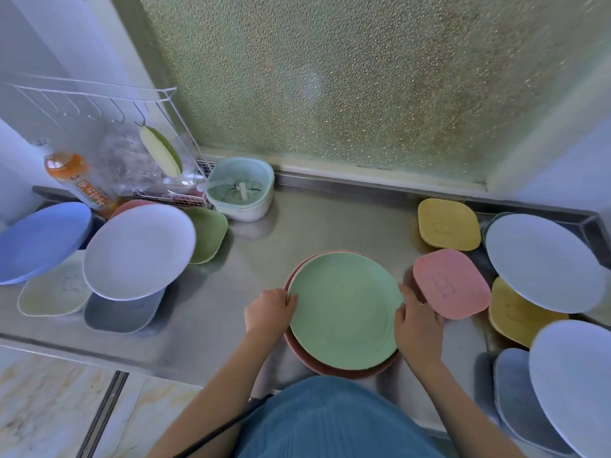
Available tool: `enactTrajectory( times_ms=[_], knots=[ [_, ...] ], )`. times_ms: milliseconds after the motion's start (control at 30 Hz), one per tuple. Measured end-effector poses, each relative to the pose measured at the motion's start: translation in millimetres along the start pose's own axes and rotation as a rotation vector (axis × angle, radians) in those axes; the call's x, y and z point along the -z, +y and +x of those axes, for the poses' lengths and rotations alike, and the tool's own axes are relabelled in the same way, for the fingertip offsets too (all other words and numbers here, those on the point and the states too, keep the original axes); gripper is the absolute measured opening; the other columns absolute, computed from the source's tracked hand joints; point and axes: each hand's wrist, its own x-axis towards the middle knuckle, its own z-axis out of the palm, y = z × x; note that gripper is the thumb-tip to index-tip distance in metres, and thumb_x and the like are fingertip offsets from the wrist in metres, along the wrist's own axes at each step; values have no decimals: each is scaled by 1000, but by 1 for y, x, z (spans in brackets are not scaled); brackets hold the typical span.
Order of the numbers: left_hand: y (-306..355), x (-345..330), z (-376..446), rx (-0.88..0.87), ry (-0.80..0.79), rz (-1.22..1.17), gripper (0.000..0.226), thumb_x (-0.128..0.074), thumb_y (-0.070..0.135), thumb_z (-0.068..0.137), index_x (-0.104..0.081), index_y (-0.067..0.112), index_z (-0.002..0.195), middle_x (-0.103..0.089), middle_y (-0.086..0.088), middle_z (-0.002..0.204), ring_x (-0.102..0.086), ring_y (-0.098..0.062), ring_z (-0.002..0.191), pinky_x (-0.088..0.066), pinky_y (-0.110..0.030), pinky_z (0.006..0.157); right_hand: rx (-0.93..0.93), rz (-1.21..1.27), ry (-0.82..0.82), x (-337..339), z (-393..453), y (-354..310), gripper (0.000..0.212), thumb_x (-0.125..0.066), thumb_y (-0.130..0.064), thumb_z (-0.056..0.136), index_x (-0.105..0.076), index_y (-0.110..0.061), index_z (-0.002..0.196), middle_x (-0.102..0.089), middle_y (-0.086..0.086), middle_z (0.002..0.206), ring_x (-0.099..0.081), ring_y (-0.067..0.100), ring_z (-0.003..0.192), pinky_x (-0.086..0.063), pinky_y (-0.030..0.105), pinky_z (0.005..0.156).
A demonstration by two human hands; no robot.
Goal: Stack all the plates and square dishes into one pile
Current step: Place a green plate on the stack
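A green round plate (344,309) lies on top of a pink round plate (330,366) in the middle of the steel counter. My left hand (269,312) grips the green plate's left rim. My right hand (418,328) holds its right rim. To the right lie a pink square dish (451,282), two yellow square dishes (448,224) (515,317), two pale round plates (542,261) (572,385) and a grey square dish (515,395). On the left sit a blue plate (39,241), a white plate (139,251), a green square dish (208,233), a cream square dish (53,290) and a grey square dish (122,314).
A pale green strainer basket (241,190) stands at the back by the frosted window. A wire rack (99,104) with hooks, a hanging green-and-cream utensil (160,150) and an orange bottle (74,180) fill the back left corner. The counter's front edge (99,352) runs below my arms.
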Motion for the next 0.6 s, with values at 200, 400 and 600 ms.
enactTrajectory(
  times_ms=[200,400,600],
  knots=[
    [3,-2,1,31,46,22,41,-34,43,97,-55,15,74,-62,-4,79,-64,-27,80,-44,-28,63,-4,18,-48,-5,2,-2,48,-40,-10,89,-37,-25,134,-66,9,93,-59,29,92,-40,43,86],
    [5,-7,-1,65,87,7,45,-32,44,98,-52,15,69,-56,-1,72,-63,-27,76,-42,-26,61,12,8,-59,-8,3,0,46,-38,-12,92,-34,-21,136,-67,9,100,-60,29,96,-42,44,88],
    [4,-7,-5,72,108,-1,46,-32,45,98,-52,16,70,-55,0,70,-59,-25,71,-40,-26,59,19,-78,-45,-7,3,-1,46,-48,-12,89,-41,-16,135,-62,13,111,-53,32,105,-41,47,88]
  ],
)
